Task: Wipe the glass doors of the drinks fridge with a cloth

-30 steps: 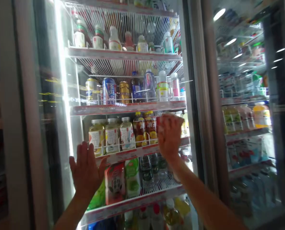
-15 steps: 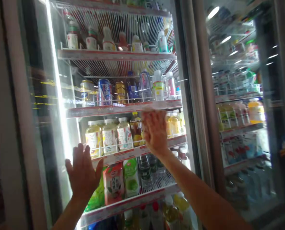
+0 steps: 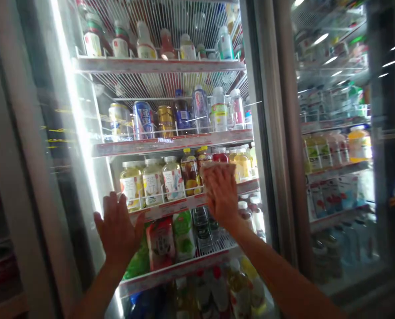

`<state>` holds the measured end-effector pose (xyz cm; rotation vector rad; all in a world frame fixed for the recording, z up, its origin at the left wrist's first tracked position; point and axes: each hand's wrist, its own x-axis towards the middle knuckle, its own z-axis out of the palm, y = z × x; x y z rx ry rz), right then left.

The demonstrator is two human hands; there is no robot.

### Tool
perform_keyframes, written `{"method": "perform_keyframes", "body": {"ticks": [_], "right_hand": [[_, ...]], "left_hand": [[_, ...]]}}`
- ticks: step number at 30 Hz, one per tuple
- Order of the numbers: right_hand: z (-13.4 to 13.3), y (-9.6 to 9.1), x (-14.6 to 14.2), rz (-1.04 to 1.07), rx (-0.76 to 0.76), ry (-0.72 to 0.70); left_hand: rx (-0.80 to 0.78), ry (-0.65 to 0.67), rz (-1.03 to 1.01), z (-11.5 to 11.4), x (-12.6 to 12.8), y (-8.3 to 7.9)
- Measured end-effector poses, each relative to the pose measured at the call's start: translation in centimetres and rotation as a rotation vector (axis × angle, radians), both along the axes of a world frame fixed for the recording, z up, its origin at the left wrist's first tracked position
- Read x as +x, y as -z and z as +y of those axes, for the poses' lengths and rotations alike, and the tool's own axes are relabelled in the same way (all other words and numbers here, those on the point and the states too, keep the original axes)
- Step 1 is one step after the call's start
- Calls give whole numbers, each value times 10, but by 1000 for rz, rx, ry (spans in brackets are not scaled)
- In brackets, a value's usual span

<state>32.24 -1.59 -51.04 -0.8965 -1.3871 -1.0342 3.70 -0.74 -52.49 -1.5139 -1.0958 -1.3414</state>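
My right hand [image 3: 221, 195] presses a pale cloth [image 3: 217, 165] flat against the glass door [image 3: 197, 162] of a lit drinks fridge. The cloth's edge shows above my fingertips; the rest lies under my palm. Lower on the left, my left hand [image 3: 120, 228] is open, fingers spread, palm toward the same glass and apparently resting on it. Through the glass, tea bottles [image 3: 153, 182] stand on the shelf between my hands. A red carton [image 3: 160, 243] and a green one [image 3: 184, 235] show on the shelf below.
Cans [image 3: 143, 119] and bottles fill the shelves higher up. A metal door frame [image 3: 277, 133] runs down the right of the glass, and a second glass-fronted fridge [image 3: 337, 177] with drinks stands beyond it. A bright light strip [image 3: 71, 95] lines the left side.
My right hand has slid slightly down and to the right with the cloth. The left hand keeps about the same place, while the camera view has shifted a little.
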Motion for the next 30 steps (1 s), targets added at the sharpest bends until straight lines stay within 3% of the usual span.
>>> {"method": "perform_keyframes", "body": {"ticks": [3, 7, 10, 14, 17, 21, 23, 27, 30], "right_hand": [[-4, 18, 9, -69, -18, 6], [0, 28, 54, 236, 120, 94], [1, 31, 32, 248, 105, 61], [-5, 43, -20, -111, -35, -66], [-5, 51, 2, -108, -32, -21], [-2, 51, 51, 208, 88, 88], [-4, 50, 40, 254, 103, 67], [-11, 57, -14, -49, -57, -61], [-11, 66, -4, -87, -64, -35]], "left_hand": [[-6, 1, 7, -1, 0, 1], [-6, 32, -22, 1, 2, 1], [-11, 35, -39, 0, 7, 2], [-41, 40, -28, -2, 17, 14], [-28, 68, 38, -2, 22, 28], [-6, 63, 68, 0, 24, 37], [4, 70, 68, 0, 24, 36], [24, 57, 88, -1, 23, 33], [26, 47, 91, -2, 23, 33]]}}
